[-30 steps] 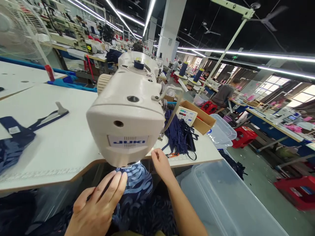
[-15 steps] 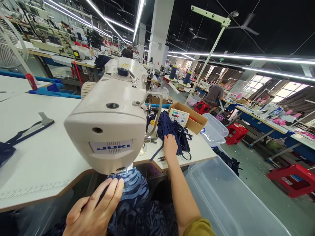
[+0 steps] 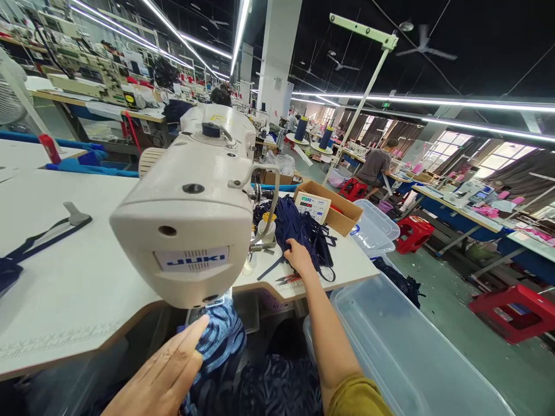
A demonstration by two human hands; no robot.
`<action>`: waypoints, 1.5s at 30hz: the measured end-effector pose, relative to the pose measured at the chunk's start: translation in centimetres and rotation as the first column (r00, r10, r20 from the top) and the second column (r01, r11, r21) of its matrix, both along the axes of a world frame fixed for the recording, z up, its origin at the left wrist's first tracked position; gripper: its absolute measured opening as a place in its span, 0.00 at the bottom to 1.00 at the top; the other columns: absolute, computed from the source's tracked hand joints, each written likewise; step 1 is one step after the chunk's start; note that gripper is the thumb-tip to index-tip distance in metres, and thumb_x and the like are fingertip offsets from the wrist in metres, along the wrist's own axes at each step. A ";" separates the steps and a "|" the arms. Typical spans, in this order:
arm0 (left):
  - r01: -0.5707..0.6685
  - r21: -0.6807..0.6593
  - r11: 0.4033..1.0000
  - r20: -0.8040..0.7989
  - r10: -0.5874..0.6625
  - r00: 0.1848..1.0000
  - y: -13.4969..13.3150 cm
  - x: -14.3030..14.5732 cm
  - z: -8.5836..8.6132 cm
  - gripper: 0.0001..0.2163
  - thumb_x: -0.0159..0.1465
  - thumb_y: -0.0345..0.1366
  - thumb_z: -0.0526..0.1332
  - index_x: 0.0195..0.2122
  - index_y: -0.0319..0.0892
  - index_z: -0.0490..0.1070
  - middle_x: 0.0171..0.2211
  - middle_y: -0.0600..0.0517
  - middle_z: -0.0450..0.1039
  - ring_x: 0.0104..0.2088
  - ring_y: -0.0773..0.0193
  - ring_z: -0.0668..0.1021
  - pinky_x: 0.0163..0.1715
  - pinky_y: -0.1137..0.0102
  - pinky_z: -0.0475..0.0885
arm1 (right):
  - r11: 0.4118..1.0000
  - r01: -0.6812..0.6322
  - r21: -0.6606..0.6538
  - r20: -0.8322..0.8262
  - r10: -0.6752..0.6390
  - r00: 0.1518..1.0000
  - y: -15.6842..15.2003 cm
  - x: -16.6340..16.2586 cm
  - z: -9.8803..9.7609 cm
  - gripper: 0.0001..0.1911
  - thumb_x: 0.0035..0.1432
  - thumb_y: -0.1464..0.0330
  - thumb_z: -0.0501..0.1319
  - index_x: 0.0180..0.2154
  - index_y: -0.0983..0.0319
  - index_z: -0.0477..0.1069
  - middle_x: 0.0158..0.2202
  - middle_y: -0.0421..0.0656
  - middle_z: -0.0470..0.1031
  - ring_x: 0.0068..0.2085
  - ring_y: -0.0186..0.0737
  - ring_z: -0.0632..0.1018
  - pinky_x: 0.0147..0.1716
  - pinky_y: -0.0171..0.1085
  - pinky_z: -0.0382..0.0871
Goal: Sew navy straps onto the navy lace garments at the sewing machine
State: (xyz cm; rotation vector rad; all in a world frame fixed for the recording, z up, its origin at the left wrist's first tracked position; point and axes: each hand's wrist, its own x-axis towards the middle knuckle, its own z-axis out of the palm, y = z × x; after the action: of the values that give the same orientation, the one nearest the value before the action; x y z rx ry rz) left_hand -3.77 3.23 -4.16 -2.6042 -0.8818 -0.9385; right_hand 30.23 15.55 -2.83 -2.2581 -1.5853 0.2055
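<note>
My left hand (image 3: 162, 364) is at the lower left, its fingers pressed together along the edge of a blue patterned fabric (image 3: 222, 338). That fabric hangs down from under the head of a white sewing machine (image 3: 186, 214); the needle area is mostly hidden. To the right of the machine, my right hand (image 3: 299, 257) is closed in a pinch at the near side of a pile of navy fabric straps (image 3: 289, 222). One strap end trails left across the table from there. Red-handled thread snips (image 3: 288, 279) lie just below that hand.
Behind the straps stand a control panel (image 3: 312, 207) and a cardboard box (image 3: 347, 216). A clear plastic bin (image 3: 416, 346) is below on the right. Navy straps with a grey piece (image 3: 77, 215) lie on the left tabletop. A seated person (image 3: 376, 162) works farther off.
My right hand has drawn slightly back and its fingers have curled into a pinch at the straps. My left hand has turned sideways and shifted a little left and down; the fabric moved with it.
</note>
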 end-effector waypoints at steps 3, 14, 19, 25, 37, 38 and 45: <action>0.011 -0.113 0.994 -0.056 -0.018 0.998 0.2 -0.4 -0.1 0.20 0.65 0.36 0.49 0.58 0.48 0.62 0.63 0.51 0.60 0.57 0.58 0.69 0.56 0.66 0.64 | 1.000 -0.025 -0.001 -0.071 0.025 0.997 -1.2 0.0 -0.9 0.21 0.57 0.72 0.55 0.52 0.53 0.67 0.35 0.39 0.77 0.37 0.40 0.76 0.33 0.32 0.61; -0.094 0.137 0.986 -0.108 0.109 0.988 0.3 1.7 3.3 0.22 0.67 0.49 0.51 0.52 0.38 0.68 0.45 0.46 0.76 0.42 0.57 0.75 0.45 0.64 0.67 | 0.971 -0.040 0.234 -0.514 0.158 0.843 -2.4 -2.4 -0.2 0.10 0.59 0.61 0.54 0.29 0.59 0.61 0.26 0.36 0.61 0.27 0.33 0.66 0.25 0.30 0.57; -0.060 0.144 0.988 -0.134 0.079 0.988 0.0 2.4 4.5 0.14 0.68 0.32 0.46 0.44 0.39 0.71 0.40 0.49 0.77 0.41 0.61 0.77 0.44 0.66 0.71 | 0.956 -0.134 0.260 -0.765 0.289 0.575 -5.9 -7.4 1.4 0.17 0.61 0.51 0.48 0.37 0.58 0.59 0.22 0.32 0.59 0.18 0.29 0.58 0.16 0.28 0.53; -0.017 0.040 0.999 -0.051 0.019 0.999 -0.5 1.5 4.0 0.17 0.65 0.25 0.44 0.46 0.41 0.70 0.45 0.51 0.77 0.44 0.66 0.78 0.44 0.72 0.74 | 0.906 -0.277 0.321 -0.857 0.402 0.321 -8.6 -11.4 1.7 0.10 0.59 0.60 0.58 0.36 0.60 0.63 0.22 0.33 0.65 0.20 0.28 0.64 0.18 0.28 0.57; -0.015 -0.039 0.999 -0.070 0.012 0.997 -1.0 1.1 1.2 0.26 0.62 0.20 0.43 0.59 0.45 0.62 0.56 0.55 0.70 0.54 0.67 0.72 0.57 0.70 0.65 | 0.883 -0.315 0.348 -0.834 0.445 0.326 -9.3 -13.3 0.9 0.06 0.57 0.66 0.59 0.37 0.60 0.65 0.26 0.34 0.63 0.29 0.33 0.67 0.33 0.33 0.64; -0.015 -0.034 0.999 -0.059 0.013 0.998 -1.0 1.2 1.2 0.27 0.62 0.19 0.44 0.59 0.45 0.61 0.56 0.56 0.70 0.54 0.68 0.72 0.58 0.70 0.63 | 0.889 -0.299 0.346 -0.843 0.434 0.317 -9.3 -13.5 0.8 0.06 0.57 0.66 0.59 0.37 0.59 0.65 0.26 0.34 0.62 0.29 0.33 0.67 0.33 0.34 0.65; 0.074 0.013 0.997 -0.112 -0.072 0.991 -0.4 0.7 2.0 0.22 0.65 0.21 0.47 0.58 0.42 0.64 0.57 0.55 0.69 0.58 0.69 0.67 0.63 0.70 0.53 | 0.912 -0.253 0.323 -0.852 0.397 0.341 -9.4 -14.0 0.4 0.06 0.56 0.64 0.59 0.34 0.58 0.63 0.25 0.34 0.62 0.28 0.34 0.67 0.32 0.33 0.64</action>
State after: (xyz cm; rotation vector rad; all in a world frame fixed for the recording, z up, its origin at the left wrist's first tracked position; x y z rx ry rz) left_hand -3.10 2.81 -2.19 -2.6610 -0.7520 -0.8053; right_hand 16.22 6.15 -2.43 -1.1896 -1.2694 1.1901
